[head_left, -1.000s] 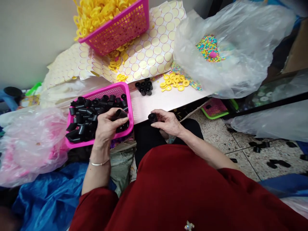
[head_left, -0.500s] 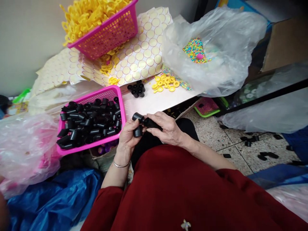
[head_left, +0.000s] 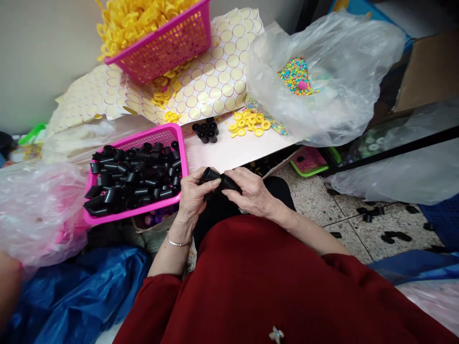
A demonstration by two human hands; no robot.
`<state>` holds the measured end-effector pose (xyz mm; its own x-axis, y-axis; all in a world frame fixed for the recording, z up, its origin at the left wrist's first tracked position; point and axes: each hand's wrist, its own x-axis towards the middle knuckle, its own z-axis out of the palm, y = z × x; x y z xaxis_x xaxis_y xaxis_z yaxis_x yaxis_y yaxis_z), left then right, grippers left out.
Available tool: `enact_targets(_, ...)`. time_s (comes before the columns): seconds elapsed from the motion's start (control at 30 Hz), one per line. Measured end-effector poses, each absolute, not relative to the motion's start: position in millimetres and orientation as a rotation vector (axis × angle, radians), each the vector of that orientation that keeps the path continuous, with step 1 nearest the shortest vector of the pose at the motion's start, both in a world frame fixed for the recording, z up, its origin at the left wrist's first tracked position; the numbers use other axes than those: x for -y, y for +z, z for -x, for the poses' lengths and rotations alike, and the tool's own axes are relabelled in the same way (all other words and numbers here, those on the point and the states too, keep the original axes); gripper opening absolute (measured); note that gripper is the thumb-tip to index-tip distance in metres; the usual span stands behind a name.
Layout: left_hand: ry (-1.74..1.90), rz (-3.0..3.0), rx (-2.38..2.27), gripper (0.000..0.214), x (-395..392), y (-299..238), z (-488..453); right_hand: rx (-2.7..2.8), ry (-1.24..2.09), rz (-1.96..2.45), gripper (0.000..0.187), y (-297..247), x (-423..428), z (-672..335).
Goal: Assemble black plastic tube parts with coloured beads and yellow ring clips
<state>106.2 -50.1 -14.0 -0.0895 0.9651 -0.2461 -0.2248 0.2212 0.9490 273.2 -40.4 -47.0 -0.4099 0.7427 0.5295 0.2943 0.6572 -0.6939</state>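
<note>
In front of my lap, my left hand (head_left: 192,193) is closed around a short black plastic tube (head_left: 211,175), its thumb lying along the near side. My right hand (head_left: 249,191) pinches another black tubular piece (head_left: 229,183) between thumb and fingers. The two pieces meet end to end, or nearly so; the fingers hide part of the joint. To the left stands a pink basket (head_left: 184,157) heaped with similar black pieces (head_left: 134,177). Beyond my hands, a small group of black tubes (head_left: 206,130) stands on the white tabletop (head_left: 222,152).
Yellow plastic rings (head_left: 251,123) lie beside coloured beads in a clear plastic bag (head_left: 333,71). A pink basket (head_left: 168,45) of yellow parts sits on sticker sheets (head_left: 222,76). Black pieces (head_left: 396,236) lie on the floor at right. Another person's arm (head_left: 7,284) shows at the left edge.
My left thumb has come across the black tube, and the lower black piece seen below it before is now out of sight. The right hand has barely moved.
</note>
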Motion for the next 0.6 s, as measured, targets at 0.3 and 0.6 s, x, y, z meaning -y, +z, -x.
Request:
enact_targets(0.3, 1.134, -0.347, -1.03, 0.017, 44.2, -35.3, -107.7, 1.976, 0.754, 0.778, 0.024, -41.1, 36.8, -273.2)
enact_targets(0.6, 1.181, -0.442, -1.03, 0.035, 43.7, -34.1, -112.7, 2.009, 0.689, 0.802, 0.028, -44.1, 36.8, -273.9)
